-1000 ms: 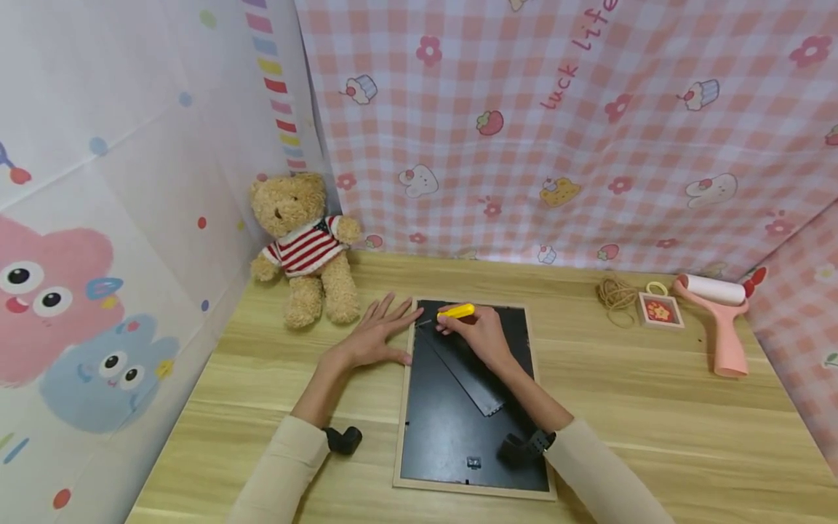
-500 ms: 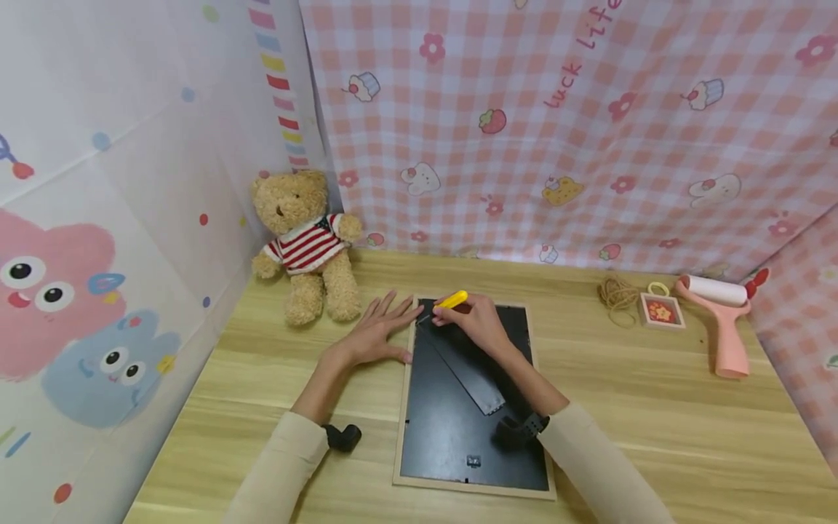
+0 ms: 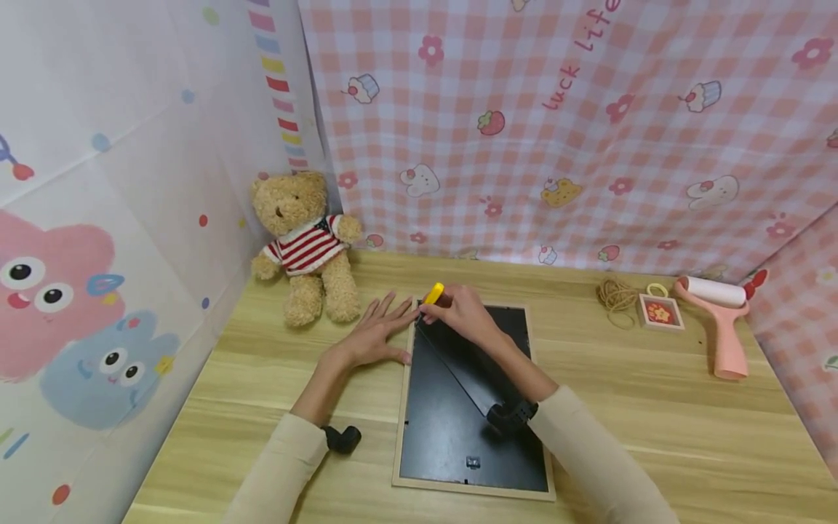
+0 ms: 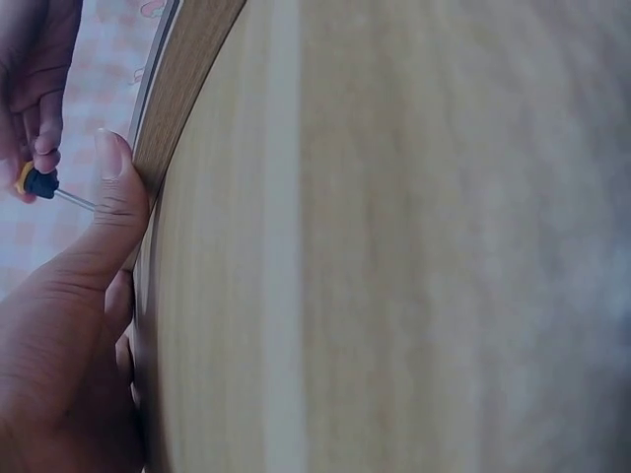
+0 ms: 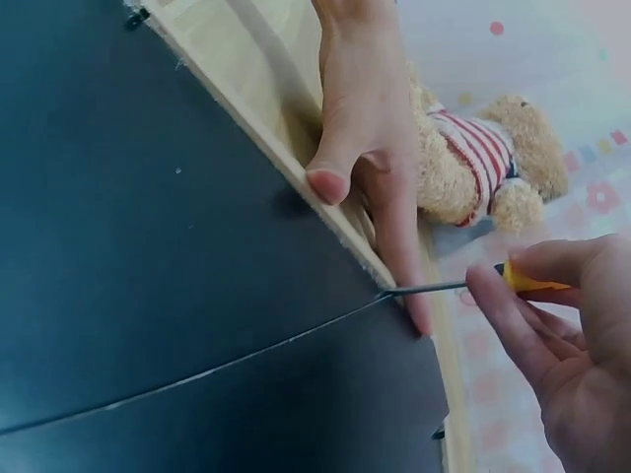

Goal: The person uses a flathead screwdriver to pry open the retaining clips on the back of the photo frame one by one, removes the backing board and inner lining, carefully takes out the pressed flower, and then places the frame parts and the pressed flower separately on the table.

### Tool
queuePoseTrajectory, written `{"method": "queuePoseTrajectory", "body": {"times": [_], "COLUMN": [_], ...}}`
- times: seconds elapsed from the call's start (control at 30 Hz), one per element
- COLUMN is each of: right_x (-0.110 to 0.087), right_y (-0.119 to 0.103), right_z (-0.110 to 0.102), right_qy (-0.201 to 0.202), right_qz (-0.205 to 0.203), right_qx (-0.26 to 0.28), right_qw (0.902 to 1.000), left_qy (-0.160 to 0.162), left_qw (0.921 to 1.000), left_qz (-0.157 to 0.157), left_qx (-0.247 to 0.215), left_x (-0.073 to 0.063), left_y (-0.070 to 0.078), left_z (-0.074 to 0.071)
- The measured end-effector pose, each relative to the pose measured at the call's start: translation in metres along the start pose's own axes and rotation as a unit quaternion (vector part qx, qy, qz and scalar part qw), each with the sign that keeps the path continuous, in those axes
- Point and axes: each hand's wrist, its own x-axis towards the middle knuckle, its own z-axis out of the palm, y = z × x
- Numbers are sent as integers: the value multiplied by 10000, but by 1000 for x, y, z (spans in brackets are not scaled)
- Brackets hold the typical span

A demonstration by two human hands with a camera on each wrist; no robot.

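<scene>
A picture frame [image 3: 445, 444] lies back side up on the table, with a black backing board and a pale wood rim. A long black stand strut [image 3: 465, 371] runs slantwise across the board. My right hand [image 3: 465, 316] pinches the yellow and black handle of a screwdriver [image 5: 532, 281]. In the right wrist view its thin metal shaft reaches to the rim's inner edge, by the strut's upper end. My left hand [image 3: 369, 342] lies spread at the frame's left side, thumb on the rim and index finger at the upper left corner. The left wrist view shows the left thumb [image 4: 113, 192] close up against the rim.
A teddy bear [image 3: 301, 247] in a striped shirt sits beyond my left hand. At the back right are a twine bundle [image 3: 615, 293], a small framed picture [image 3: 660, 311], a yellow ring [image 3: 657, 288] and a pink lint roller [image 3: 723, 320].
My right hand has moved left and slightly up toward the frame's upper left corner, and the screwdriver handle now tilts more upright. My left hand has stayed in place.
</scene>
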Motion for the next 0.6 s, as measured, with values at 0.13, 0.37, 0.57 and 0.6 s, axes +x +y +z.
{"method": "queuePoseTrajectory", "body": {"times": [0.13, 0.37, 0.57, 0.6], "right_x": [6, 13, 14, 13], "right_y": [-6, -14, -18, -17], "right_z": [1, 3, 3, 2], "right_qy": [-130, -361, -488, -502], "right_qz": [-134, -331, -335, -326], "right_qx": [-219, -431, -402, -405], "right_qw": [9996, 9979, 9974, 9974], "left_qy": [8, -16, -150, -175], "left_qw": [10000, 9999, 9998, 9997], "left_qz": [-17, -44, -134, -142], "left_qx": [-22, -110, 85, 118], "left_x": [-1, -5, -6, -6], "left_y": [-2, 4, 17, 18], "left_z": [0, -6, -12, -13]}}
